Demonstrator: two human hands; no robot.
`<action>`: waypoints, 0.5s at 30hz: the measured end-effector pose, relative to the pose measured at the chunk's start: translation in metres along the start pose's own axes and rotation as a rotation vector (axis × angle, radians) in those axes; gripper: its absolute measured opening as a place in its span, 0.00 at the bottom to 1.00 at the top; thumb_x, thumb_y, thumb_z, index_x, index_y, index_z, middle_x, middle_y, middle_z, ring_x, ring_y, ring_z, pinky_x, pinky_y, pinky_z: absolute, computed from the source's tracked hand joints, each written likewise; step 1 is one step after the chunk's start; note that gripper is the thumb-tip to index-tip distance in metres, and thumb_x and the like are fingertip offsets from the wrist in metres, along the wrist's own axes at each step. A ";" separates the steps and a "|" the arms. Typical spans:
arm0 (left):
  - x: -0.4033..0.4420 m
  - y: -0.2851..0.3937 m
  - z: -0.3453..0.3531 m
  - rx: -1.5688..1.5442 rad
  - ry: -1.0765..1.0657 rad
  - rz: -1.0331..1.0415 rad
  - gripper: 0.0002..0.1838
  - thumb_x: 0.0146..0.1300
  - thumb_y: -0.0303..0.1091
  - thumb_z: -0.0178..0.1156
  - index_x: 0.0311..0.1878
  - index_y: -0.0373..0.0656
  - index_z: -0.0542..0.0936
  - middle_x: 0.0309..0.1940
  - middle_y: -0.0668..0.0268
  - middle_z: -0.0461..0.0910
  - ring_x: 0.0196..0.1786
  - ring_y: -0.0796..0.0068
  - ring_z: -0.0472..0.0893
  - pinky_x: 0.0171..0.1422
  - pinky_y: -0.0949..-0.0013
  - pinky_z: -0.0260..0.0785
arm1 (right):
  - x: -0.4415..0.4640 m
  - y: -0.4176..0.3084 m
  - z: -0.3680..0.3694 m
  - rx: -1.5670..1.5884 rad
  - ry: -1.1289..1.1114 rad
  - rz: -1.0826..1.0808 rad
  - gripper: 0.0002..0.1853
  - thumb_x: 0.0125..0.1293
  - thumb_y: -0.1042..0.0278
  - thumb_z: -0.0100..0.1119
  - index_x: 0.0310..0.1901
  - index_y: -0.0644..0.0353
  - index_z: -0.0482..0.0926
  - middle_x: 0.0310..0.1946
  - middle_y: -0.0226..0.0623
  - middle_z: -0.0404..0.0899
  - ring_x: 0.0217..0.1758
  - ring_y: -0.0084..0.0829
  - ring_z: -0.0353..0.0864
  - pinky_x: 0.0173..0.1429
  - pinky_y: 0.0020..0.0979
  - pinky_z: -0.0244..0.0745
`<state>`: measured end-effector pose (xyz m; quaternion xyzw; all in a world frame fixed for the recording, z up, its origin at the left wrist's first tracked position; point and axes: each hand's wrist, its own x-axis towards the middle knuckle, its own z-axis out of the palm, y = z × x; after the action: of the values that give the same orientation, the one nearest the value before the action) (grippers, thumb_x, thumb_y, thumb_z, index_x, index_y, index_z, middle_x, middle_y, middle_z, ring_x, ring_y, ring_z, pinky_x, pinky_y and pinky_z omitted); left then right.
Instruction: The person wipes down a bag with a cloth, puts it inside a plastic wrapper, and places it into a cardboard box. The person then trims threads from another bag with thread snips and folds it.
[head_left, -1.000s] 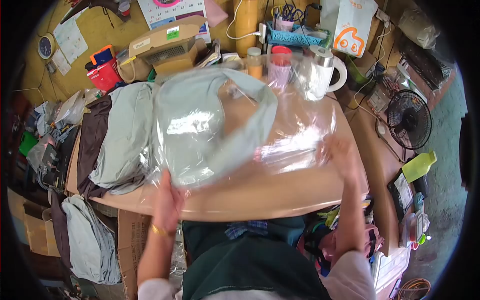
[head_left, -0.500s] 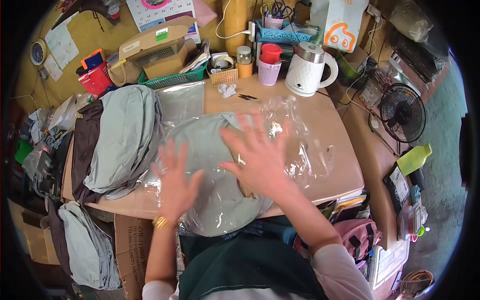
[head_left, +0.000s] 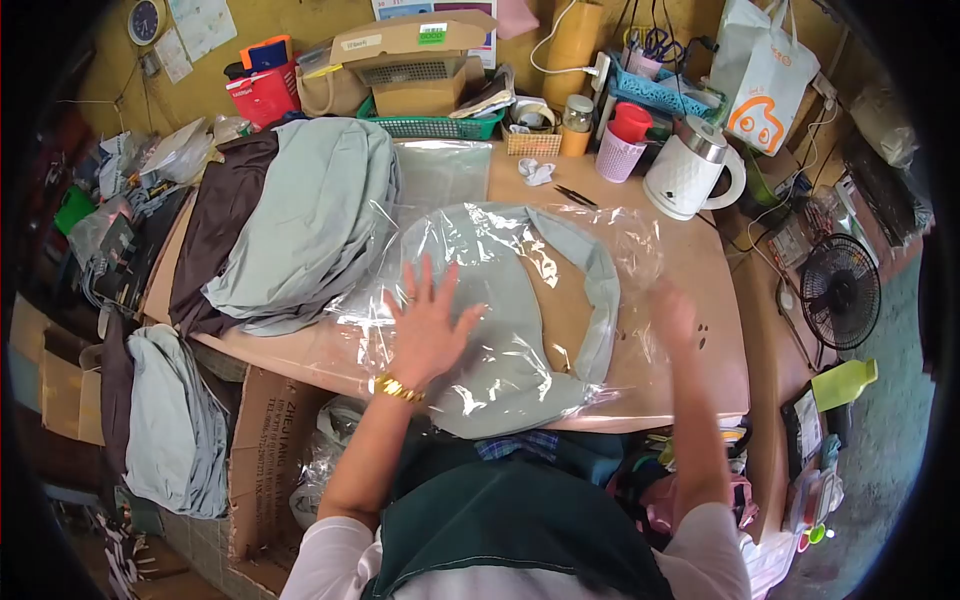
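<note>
A pale grey-green cloth piece lies flat inside a clear plastic bag on the table, its curved band ringing an opening that shows tan beneath. My left hand, with a gold bracelet at the wrist, rests flat on the bag with fingers spread. At the bag's right edge is my right hand, smeared by motion; whether it grips the plastic cannot be made out.
A pile of grey-green and dark brown cloth covers the table's left side. Flat clear plastic, small black snips, a cup and a white kettle stand or lie toward the back. A fan is at right.
My right hand has moved from over the cloth to the bag's right edge. My left hand has come down onto the bag. The camera view has shifted, uncovering the cloth's opening.
</note>
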<state>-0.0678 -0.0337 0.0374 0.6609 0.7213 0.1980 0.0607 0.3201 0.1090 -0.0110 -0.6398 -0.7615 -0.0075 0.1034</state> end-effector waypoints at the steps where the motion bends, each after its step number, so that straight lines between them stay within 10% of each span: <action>1: -0.004 -0.007 -0.011 0.003 0.004 0.005 0.39 0.68 0.60 0.48 0.76 0.49 0.57 0.77 0.46 0.45 0.79 0.42 0.38 0.74 0.30 0.29 | 0.019 -0.015 -0.044 0.246 0.028 0.051 0.14 0.69 0.58 0.47 0.43 0.60 0.76 0.36 0.41 0.79 0.41 0.32 0.79 0.47 0.38 0.73; 6: -0.029 -0.030 -0.016 -0.644 0.225 -0.112 0.35 0.72 0.51 0.48 0.75 0.42 0.55 0.77 0.48 0.47 0.79 0.51 0.43 0.78 0.46 0.38 | 0.091 -0.148 -0.267 1.355 0.228 -0.313 0.11 0.70 0.58 0.51 0.32 0.54 0.73 0.24 0.21 0.68 0.27 0.16 0.66 0.32 0.22 0.62; 8: -0.042 -0.017 0.002 -1.028 0.209 -0.178 0.35 0.74 0.48 0.47 0.75 0.35 0.53 0.76 0.52 0.50 0.79 0.61 0.48 0.79 0.61 0.43 | 0.117 -0.203 -0.292 0.968 0.216 -0.627 0.11 0.69 0.58 0.52 0.35 0.56 0.75 0.26 0.23 0.70 0.29 0.17 0.68 0.34 0.25 0.64; 15: -0.070 0.028 0.040 -2.056 -0.252 -0.505 0.27 0.73 0.47 0.48 0.68 0.41 0.63 0.67 0.59 0.65 0.68 0.68 0.65 0.74 0.53 0.56 | 0.150 -0.227 -0.368 0.428 0.577 -0.629 0.12 0.68 0.61 0.52 0.42 0.62 0.76 0.33 0.32 0.74 0.32 0.23 0.71 0.38 0.28 0.68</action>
<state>-0.0199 -0.0925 -0.0012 0.1395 0.3125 0.6236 0.7029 0.1293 0.1609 0.4013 -0.3144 -0.8428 -0.0590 0.4329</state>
